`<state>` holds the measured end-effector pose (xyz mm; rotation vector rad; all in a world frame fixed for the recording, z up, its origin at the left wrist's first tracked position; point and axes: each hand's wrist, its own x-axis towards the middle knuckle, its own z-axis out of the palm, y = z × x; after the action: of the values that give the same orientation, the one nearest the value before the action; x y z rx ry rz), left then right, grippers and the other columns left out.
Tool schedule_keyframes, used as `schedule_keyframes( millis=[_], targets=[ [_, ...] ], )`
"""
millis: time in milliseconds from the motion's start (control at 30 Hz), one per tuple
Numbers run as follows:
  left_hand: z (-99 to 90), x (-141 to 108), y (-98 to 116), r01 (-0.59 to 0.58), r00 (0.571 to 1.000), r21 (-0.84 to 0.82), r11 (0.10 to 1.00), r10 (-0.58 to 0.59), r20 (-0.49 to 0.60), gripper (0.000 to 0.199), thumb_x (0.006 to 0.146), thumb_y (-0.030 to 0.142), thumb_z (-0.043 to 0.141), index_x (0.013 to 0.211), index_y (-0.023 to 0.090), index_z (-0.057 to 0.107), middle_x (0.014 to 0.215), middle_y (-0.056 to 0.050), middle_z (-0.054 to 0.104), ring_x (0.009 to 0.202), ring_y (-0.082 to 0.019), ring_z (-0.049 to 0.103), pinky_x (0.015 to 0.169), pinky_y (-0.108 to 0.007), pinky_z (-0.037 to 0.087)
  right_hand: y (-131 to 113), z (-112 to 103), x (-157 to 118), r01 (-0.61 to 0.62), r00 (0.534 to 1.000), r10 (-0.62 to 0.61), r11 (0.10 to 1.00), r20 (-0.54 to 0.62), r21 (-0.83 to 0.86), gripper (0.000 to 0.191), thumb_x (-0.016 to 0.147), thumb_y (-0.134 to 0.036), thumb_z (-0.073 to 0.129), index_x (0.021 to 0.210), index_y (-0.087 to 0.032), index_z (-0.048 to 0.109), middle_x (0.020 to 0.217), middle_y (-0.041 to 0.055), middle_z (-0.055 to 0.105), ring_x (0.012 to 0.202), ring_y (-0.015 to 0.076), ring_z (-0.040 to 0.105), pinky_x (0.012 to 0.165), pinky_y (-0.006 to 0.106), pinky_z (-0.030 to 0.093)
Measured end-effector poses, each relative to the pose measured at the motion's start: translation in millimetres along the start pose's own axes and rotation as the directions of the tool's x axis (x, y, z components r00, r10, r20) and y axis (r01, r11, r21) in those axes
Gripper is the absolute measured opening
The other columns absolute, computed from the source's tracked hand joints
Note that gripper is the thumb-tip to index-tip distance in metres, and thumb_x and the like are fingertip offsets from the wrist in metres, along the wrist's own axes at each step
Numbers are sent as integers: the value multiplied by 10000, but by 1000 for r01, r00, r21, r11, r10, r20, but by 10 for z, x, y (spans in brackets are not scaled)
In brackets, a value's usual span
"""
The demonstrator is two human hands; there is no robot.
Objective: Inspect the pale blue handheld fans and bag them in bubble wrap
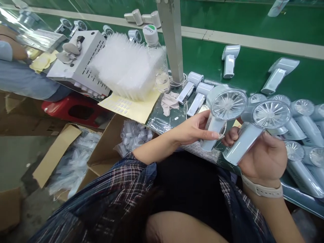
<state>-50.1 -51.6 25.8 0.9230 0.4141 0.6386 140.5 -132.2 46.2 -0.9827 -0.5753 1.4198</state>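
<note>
My left hand (pixel 199 126) is closed around the handle of a pale blue handheld fan (pixel 215 130), its round clear grille facing up toward me. In my right hand (pixel 265 155) is a second handheld fan (pixel 244 140), tilted, with fingers wrapped about its handle. The two fan heads are side by side, close together. Several more pale blue fans (pixel 307 125) lie in rows just right of my right hand. Beyond my left hand, two fans with silvery handles (pixel 196 104) rest on the bench beside a crumpled cloth (pixel 170 103).
A metal post (pixel 174 40) rises from the bench near a water bottle (pixel 162 79) and a stack of white foam sheets (pixel 129 64). Left of these stands a white box-shaped device (pixel 76 64). Fans lie on the green belt (pixel 202 54). Open cartons (pixel 106 148) sit below; another person's arm (pixel 15 44) is at far left.
</note>
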Motion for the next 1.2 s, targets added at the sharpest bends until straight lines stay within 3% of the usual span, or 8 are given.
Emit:
schedule_keyframes(
  millis=[67,167,367,467,567,733,1000,1200],
  targets=[
    [-9,-1,6,-12,998,0,1000,12,-68,677,703,426,997,1223,204,625,1252,-132,751,1158,-283,731,970,-394,564,2,-2,19,-9,999,8,1000,48,26,357,852,-565,689,749,-225,718,719,51,598,640,211,561,573,373,534],
    [-32,11,20,-7,996,-47,999,2,-91,575,806,553,869,1192,212,614,1247,-143,776,1128,-310,764,908,-408,579,-9,-10,29,5,998,-8,999,70,41,390,867,-578,678,740,-209,697,722,52,605,590,189,547,516,345,499],
    [-73,16,66,-61,998,-16,998,60,-28,579,875,504,846,1317,213,611,1204,-128,807,1036,-295,814,893,-397,612,-46,-48,34,111,990,-109,994,-93,14,339,758,-496,838,941,-214,800,902,54,681,687,229,661,427,325,492],
    [-97,15,93,-74,997,31,997,75,-7,675,827,441,938,1379,195,637,1149,-116,809,1022,-242,794,922,-358,601,-7,-75,49,201,963,-198,980,-181,-1,308,723,-458,891,901,-219,814,879,44,708,777,241,709,553,372,616],
    [-124,37,100,-55,998,52,997,55,4,793,730,400,1027,1395,172,662,1011,-58,790,920,-167,747,879,-299,581,60,-77,63,274,938,-277,961,-209,-42,234,825,-425,814,966,-241,840,920,54,778,850,246,757,713,400,676],
    [-139,76,56,-7,1000,32,999,8,-29,877,651,482,1063,1367,154,678,961,-28,774,868,-132,724,845,-274,561,161,-67,65,207,939,-232,971,-253,-123,243,922,-308,678,1109,-298,832,914,65,822,826,280,791,616,416,663],
    [-132,76,28,69,988,49,996,-61,-143,971,572,630,1056,1327,151,678,951,-24,737,835,-126,682,747,-242,530,246,-44,111,162,922,-188,981,-338,-102,116,885,-264,696,933,-255,801,886,41,813,746,252,779,623,391,668],
    [-136,80,140,32,998,187,982,-23,-50,880,678,537,1018,1411,176,692,1067,-52,754,927,-156,700,849,-288,551,137,12,18,201,937,-258,949,-234,-243,233,875,-423,708,1014,-272,817,1012,86,815,927,349,790,923,663,671]
  ],
)
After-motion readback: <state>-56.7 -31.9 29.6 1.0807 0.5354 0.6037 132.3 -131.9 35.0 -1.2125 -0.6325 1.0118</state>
